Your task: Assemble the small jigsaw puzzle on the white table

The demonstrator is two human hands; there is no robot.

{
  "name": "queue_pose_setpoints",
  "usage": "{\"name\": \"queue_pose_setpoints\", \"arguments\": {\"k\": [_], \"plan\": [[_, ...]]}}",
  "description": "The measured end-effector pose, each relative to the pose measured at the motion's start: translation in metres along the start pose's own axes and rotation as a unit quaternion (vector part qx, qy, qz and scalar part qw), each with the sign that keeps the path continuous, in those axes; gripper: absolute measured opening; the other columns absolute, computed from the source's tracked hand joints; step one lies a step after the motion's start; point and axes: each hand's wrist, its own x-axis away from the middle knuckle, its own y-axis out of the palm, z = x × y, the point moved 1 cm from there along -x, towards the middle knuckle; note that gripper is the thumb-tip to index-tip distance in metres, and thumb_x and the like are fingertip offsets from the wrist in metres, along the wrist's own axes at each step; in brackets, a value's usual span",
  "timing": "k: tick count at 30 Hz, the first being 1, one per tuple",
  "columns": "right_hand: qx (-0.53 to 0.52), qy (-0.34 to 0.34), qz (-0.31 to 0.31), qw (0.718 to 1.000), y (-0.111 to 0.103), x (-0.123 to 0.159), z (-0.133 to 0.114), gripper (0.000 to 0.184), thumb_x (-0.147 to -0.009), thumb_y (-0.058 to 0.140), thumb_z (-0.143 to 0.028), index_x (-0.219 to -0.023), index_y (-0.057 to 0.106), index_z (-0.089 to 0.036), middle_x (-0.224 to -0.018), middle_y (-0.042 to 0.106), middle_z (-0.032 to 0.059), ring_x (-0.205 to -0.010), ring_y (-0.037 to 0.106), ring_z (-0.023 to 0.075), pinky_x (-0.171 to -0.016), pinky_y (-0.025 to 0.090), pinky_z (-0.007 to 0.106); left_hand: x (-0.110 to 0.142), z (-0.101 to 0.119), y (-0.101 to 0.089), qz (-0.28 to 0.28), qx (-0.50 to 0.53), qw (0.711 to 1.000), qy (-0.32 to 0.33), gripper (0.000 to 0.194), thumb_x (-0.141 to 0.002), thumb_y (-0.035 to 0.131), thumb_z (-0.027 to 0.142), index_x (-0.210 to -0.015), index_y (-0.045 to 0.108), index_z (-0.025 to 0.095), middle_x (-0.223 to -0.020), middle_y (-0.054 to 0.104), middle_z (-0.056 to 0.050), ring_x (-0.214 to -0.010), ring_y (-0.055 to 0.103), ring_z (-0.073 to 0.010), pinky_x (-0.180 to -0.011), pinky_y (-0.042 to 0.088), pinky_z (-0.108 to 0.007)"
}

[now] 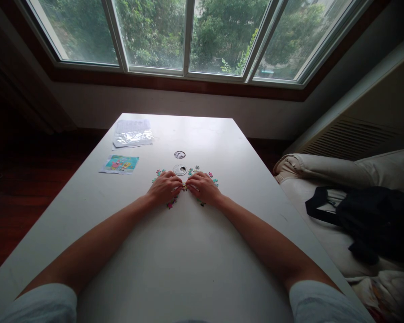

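Observation:
My left hand [165,185] and my right hand [204,186] meet over the middle of the white table [188,251], fingertips almost touching. Between them are small joined jigsaw puzzle pieces [184,186], with the fingers of both hands closed on them from either side. The fingers partly cover these pieces, so their exact number and fit cannot be made out. Loose jigsaw pieces in pink, green and teal lie around both hands, including a pink piece [169,206] below the left hand and a cluster [194,169] above the right.
Beyond the hands lie two round black-and-white discs, a nearer one [180,170] and a farther one [179,154]. A colourful cartoon picture sheet [120,164] rests at left, with a clear plastic bag over papers [133,133] behind it. Dark clothing [373,220] lies on the sofa [299,179] at right.

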Motion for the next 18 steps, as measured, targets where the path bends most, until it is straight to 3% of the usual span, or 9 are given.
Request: {"name": "queue_pose_setpoints", "arguments": {"k": [7, 13, 18], "plan": [[0.034, 0.097, 0.05, 0.993, -0.009, 0.0, 0.031, 0.029, -0.097, 0.057, -0.026, -0.124, 0.07, -0.025, -0.126, 0.068, 0.0099, -0.121, 0.054, 0.0282, -0.104, 0.043, 0.047, 0.001, 0.002, -0.006, -0.022, 0.013, 1.0, 0.008, 0.025, -0.097, 0.052, 0.026, -0.107, 0.075, 0.028, -0.115, 0.074, -0.004, -0.114, 0.055, -0.0251, -0.103, 0.038, -0.043], [0.064, 0.087, 0.008, 0.994, 0.0, 0.0, 0.042, 0.044, -0.101, 0.05, -0.026, -0.144, 0.057, -0.028, -0.154, 0.049, 0.0093, -0.146, 0.038, 0.0304, -0.117, 0.036, 0.051, -0.001, 0.005, -0.006, -0.018, 0.025, 0.999, 0.026, 0.025, -0.097, 0.052, 0.026, -0.106, 0.074, 0.028, -0.113, 0.073, -0.005, -0.112, 0.057, -0.0246, -0.102, 0.04, -0.043], [0.071, 0.081, -0.008, 0.994, 0.003, 0.002, 0.045, 0.041, -0.1, 0.051, -0.023, -0.14, 0.061, -0.029, -0.157, 0.046, 0.0084, -0.15, 0.031, 0.0314, -0.12, 0.031, 0.055, -0.004, 0.01, -0.004, -0.008, 0.01, 0.999, 0.035, 0.027, -0.1, 0.047, 0.027, -0.105, 0.073, 0.027, -0.111, 0.073, -0.006, -0.108, 0.057, -0.0247, -0.097, 0.04, -0.042]]}}
